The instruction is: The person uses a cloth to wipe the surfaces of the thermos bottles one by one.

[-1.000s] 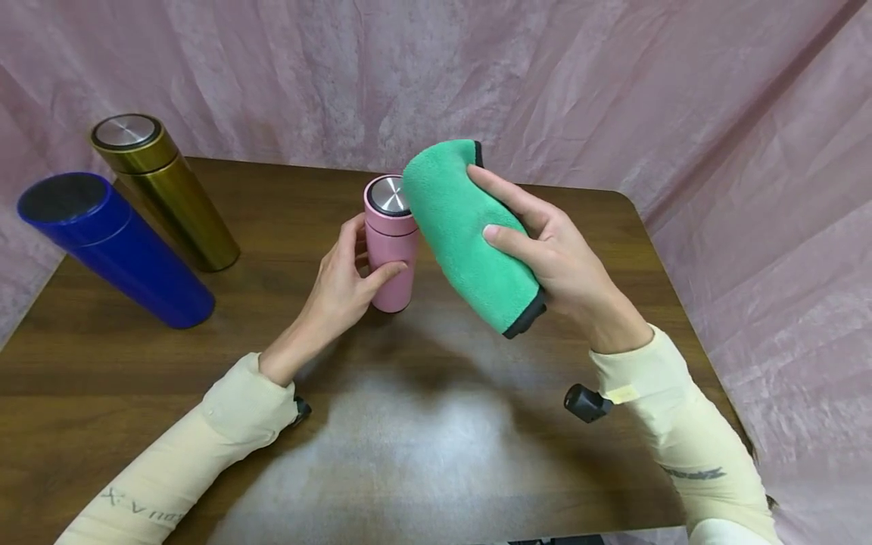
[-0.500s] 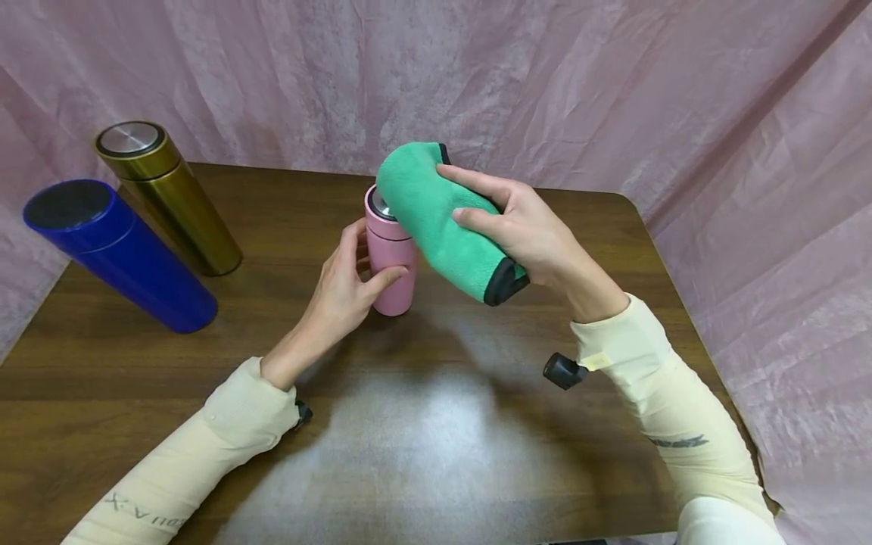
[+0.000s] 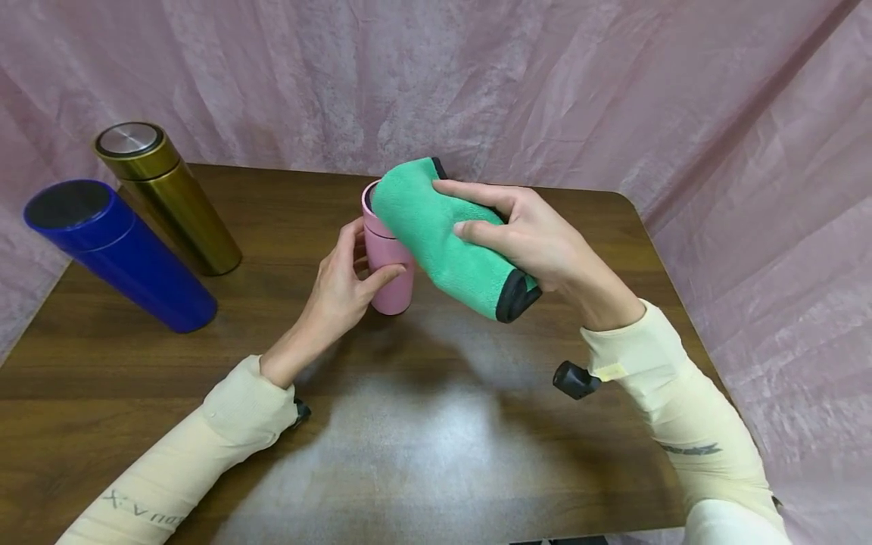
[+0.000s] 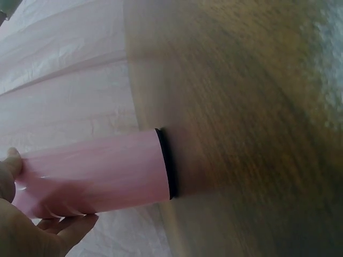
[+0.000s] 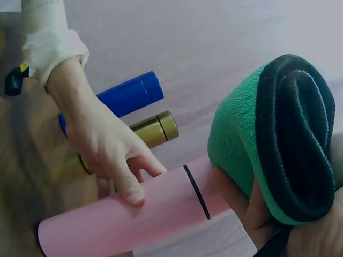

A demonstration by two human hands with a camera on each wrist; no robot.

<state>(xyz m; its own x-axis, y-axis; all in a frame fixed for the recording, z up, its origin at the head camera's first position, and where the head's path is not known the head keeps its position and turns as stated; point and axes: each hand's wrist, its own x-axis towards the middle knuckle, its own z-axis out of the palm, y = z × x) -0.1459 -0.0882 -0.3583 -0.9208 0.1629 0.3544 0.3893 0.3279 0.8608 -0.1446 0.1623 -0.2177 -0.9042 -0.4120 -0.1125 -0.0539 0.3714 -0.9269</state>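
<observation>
A pink thermos (image 3: 390, 272) stands upright near the back of the table, and my left hand (image 3: 341, 284) grips its body from the left. In the left wrist view its black base ring (image 4: 166, 164) shows at the tabletop. My right hand (image 3: 534, 235) holds a folded green cloth (image 3: 429, 227) with black edging, thumb and fingers pinching it. The cloth lies over the top of the thermos and covers most of the lid in the head view. From the right wrist, the rolled layers (image 5: 295, 139) inside the cloth's fold are visible.
Left of the left hand stand a blue thermos (image 3: 123, 253) and, just behind it, a gold thermos (image 3: 170, 200). A pink curtain (image 3: 409, 83) hangs behind the wooden table (image 3: 409, 454) and along its right side.
My right hand has brought the green cloth left and then slightly down, onto the top of the pink thermos, hiding most of its lid. The left hand keeps its grip.
</observation>
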